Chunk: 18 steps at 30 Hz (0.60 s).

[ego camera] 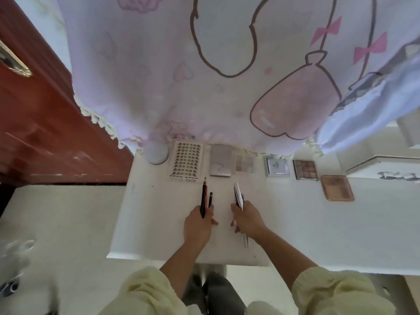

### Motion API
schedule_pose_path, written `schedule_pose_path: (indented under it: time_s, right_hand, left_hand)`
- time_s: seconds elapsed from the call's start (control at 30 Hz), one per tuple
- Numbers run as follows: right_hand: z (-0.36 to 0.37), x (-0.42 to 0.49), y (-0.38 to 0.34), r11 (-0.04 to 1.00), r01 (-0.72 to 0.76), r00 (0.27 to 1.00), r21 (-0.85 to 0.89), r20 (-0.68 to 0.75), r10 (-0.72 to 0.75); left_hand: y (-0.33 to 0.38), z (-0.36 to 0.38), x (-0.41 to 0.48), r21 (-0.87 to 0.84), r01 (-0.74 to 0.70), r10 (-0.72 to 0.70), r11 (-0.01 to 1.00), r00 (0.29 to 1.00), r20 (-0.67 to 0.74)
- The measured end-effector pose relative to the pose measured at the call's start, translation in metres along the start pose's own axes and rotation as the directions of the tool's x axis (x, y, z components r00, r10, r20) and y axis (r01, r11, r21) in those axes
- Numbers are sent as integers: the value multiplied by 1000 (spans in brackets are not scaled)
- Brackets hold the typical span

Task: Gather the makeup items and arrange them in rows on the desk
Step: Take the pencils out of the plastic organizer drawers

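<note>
Head view: left hand [198, 226] grips two pencils [205, 202]; right hand [247, 220] grips several pens [238, 196]. Palettes [221, 163] already line the surface [295, 223]; next, probably lay these below.

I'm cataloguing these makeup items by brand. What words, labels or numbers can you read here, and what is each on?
Lash card: short printed word at its near edge, too blurred to read.
Red-and-black pencil in the left hand: lettering along the barrel, too small to read.
White square box: small dark mark, unreadable.
Pens in the right hand: nothing legible.
</note>
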State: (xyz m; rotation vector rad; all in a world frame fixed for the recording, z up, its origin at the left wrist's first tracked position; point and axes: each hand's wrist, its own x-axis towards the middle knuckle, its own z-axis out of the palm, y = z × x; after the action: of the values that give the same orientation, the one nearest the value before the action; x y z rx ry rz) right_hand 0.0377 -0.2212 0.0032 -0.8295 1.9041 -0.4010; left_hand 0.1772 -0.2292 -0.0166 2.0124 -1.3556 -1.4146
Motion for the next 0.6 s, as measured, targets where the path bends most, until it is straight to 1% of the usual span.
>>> schedule_pose_path:
  time_s: [0.2, 0.3, 0.37, 0.5, 0.6]
  right_hand:
    - [12, 14, -9, 980, -2, 998, -197, -70, -12]
    - [14, 17, -14, 952, 11, 995, -305, -94, -41]
    - [15, 19, -16, 925, 26, 992, -378, -106, -71]
    - [20, 21, -17, 860, 51, 988, -508, -101, -118]
    - [19, 19, -17, 834, 61, 989, -549, -82, -127]
  left_hand:
    - [6, 5, 14, 95, -72, 72, 993, 997, 0]
    - [10, 4, 16, 172, -67, 67, 983, 998, 3]
    - [10, 2, 21, 193, -67, 66, 979, 998, 13]
    - [5, -7, 29, 245, -100, 92, 964, 995, 42]
    - [-1, -14, 32, 246, -118, 112, 962, 993, 37]
